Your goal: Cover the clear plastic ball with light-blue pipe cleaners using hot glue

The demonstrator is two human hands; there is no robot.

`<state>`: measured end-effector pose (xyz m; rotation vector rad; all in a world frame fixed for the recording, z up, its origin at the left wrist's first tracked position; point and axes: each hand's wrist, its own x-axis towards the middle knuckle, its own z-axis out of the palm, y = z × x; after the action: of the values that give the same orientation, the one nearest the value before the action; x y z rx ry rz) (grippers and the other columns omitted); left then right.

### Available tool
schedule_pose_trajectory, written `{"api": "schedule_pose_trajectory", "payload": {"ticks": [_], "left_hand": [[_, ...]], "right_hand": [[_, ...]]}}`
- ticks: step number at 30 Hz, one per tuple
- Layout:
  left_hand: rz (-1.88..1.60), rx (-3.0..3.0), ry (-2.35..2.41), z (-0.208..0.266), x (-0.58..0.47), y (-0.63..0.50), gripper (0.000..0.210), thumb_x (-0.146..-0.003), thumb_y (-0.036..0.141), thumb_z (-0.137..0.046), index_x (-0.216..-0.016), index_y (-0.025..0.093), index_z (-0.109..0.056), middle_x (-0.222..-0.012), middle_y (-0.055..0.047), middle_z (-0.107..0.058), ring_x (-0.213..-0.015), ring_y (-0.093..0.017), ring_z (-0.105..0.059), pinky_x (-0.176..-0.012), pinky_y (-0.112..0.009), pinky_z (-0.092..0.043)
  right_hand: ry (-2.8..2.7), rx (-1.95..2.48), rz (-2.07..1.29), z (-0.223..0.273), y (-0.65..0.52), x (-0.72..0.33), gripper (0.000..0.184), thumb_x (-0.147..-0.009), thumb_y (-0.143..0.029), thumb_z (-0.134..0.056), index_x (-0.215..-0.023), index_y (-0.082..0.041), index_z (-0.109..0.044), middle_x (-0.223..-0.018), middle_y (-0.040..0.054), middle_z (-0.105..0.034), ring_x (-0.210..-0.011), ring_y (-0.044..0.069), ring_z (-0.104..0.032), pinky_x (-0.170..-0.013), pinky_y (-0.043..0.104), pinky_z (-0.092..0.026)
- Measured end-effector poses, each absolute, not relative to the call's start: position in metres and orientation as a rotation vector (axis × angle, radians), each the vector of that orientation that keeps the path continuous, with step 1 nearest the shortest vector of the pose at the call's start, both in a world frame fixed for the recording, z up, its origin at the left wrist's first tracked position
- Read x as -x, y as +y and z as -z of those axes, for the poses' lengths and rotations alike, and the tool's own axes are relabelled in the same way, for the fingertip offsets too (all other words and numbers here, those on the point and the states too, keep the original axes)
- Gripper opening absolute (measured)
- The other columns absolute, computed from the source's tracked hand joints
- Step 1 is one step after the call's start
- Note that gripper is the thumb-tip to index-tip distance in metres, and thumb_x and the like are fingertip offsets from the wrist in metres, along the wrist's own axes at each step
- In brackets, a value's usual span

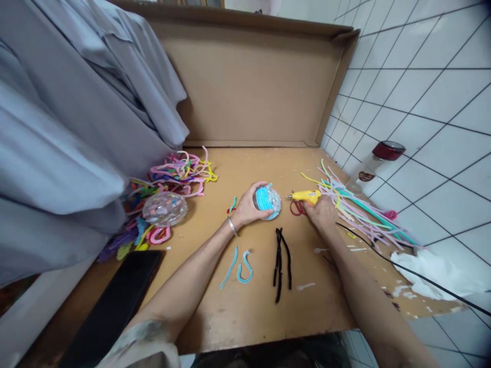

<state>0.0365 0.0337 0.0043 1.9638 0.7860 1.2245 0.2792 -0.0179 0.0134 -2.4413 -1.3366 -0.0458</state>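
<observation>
Head view — left hand (251,207) clasps blue-wrapped ball (264,198), right hand (323,213) glue gun (306,197) — red loops (292,209), black stems (280,266) and cable (441,289) nearby.

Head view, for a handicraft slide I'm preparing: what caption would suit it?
Left hand holds a partly blue rounded object; right hand holds a yellow glue gun, nozzle pointing toward it.

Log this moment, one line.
left hand: holds round blue-wrapped piece; right hand: grips yellow glue gun; nozzle: apart from piece; black stems: on table
</observation>
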Motion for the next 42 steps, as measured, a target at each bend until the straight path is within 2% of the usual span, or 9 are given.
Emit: {"api": "schedule_pose_trajectory", "payload": {"ticks": [8,13,17,19,23,29,31,37,42], "left_hand": [[-1.213,-2.0,0.799,-0.005,-0.036,0.033,0.079,-0.061,0.032,-0.084,-0.13,0.018,-0.049,-0.133,-0.012,-0.061,-0.123,-0.029,-0.06,-0.11,-0.045,-0.046],[-1.211,-1.995,0.808,-0.004,-0.037,0.033,0.079,-0.061,0.031,-0.084,-0.131,0.019,-0.049,-0.134,-0.012,-0.061,-0.124,-0.029,-0.06,-0.111,-0.045,-0.045],[-1.215,-2.012,0.821,-0.006,-0.037,0.031,0.078,-0.061,0.03,-0.084,-0.13,0.02,-0.049,-0.131,-0.01,-0.061,-0.122,-0.028,-0.06,-0.109,-0.044,-0.046],[-1.21,-2.007,0.825,-0.007,-0.037,0.03,0.077,-0.061,0.03,-0.084,-0.129,0.019,-0.05,-0.13,-0.01,-0.062,-0.12,-0.028,-0.061,-0.108,-0.043,-0.047],[-1.209,-1.968,0.839,-0.008,-0.038,0.029,0.074,-0.059,0.03,-0.084,-0.125,0.019,-0.05,-0.124,-0.009,-0.063,-0.116,-0.027,-0.061,-0.104,-0.042,-0.048],[-1.217,-1.93,0.844,-0.008,-0.039,0.031,0.071,-0.058,0.029,-0.084,-0.12,0.021,-0.051,-0.118,-0.006,-0.063,-0.111,-0.026,-0.062,-0.1,-0.04,-0.049],[-1.208,-1.935,0.845,-0.009,-0.039,0.031,0.07,-0.058,0.028,-0.084,-0.119,0.021,-0.051,-0.117,-0.007,-0.063,-0.11,-0.026,-0.063,-0.099,-0.041,-0.05],[-1.207,-1.939,0.804,-0.011,-0.04,0.031,0.066,-0.058,0.027,-0.084,-0.115,0.02,-0.051,-0.119,-0.007,-0.064,-0.112,-0.026,-0.062,-0.1,-0.04,-0.049],[-1.217,-1.914,0.781,-0.009,-0.041,0.032,0.066,-0.058,0.028,-0.084,-0.114,0.021,-0.051,-0.12,-0.007,-0.064,-0.113,-0.026,-0.062,-0.103,-0.041,-0.048]], "right_hand": [[-1.416,2.487,0.077,-0.008,-0.017,-0.28,0.056,-0.085,-0.048,-0.058,-0.118,-0.002,-0.059,-0.119,0.0256,-0.064,-0.115,0.035,-0.06,-0.09,0.037,-0.046],[-1.504,2.499,0.261,-0.012,-0.021,-0.276,0.059,-0.085,-0.049,-0.055,-0.114,0.001,-0.061,-0.115,0.029,-0.064,-0.11,0.038,-0.058,-0.088,0.044,-0.044],[-1.588,2.294,0.448,-0.019,-0.025,-0.272,0.04,-0.086,-0.041,-0.051,-0.102,-0.007,-0.065,-0.107,0.0251,-0.065,-0.103,0.037,-0.055,-0.085,0.047,-0.041],[-1.637,2.023,0.409,-0.023,-0.025,-0.267,0.03,-0.089,-0.033,-0.045,-0.093,-0.012,-0.065,-0.099,0.019,-0.066,-0.098,0.032,-0.056,-0.085,0.044,-0.042],[-1.642,1.486,0.212,-0.037,-0.022,-0.249,0.026,-0.092,-0.031,-0.043,-0.088,-0.018,-0.065,-0.085,0.0105,-0.064,-0.084,0.024,-0.058,-0.082,0.038,-0.046],[-1.802,1.124,0.049,-0.066,-0.01,-0.217,0.023,-0.091,-0.032,-0.051,-0.1,-0.021,-0.069,-0.086,0.0072,-0.065,-0.084,0.022,-0.061,-0.08,0.037,-0.049],[-1.858,1.065,0.017,-0.068,-0.006,-0.21,0.024,-0.092,-0.035,-0.053,-0.103,-0.021,-0.069,-0.086,0.0072,-0.065,-0.084,0.022,-0.062,-0.079,0.037,-0.05],[-1.847,1.13,0.026,-0.062,-0.001,-0.208,0.029,-0.095,-0.031,-0.048,-0.085,-0.021,-0.073,-0.08,0.0078,-0.066,-0.078,0.021,-0.062,-0.075,0.034,-0.049],[-1.75,1.164,-0.181,-0.055,-0.011,-0.213,0.023,-0.092,-0.03,-0.053,-0.088,-0.022,-0.074,-0.084,0.006,-0.071,-0.08,0.019,-0.064,-0.075,0.032,-0.05]]}}
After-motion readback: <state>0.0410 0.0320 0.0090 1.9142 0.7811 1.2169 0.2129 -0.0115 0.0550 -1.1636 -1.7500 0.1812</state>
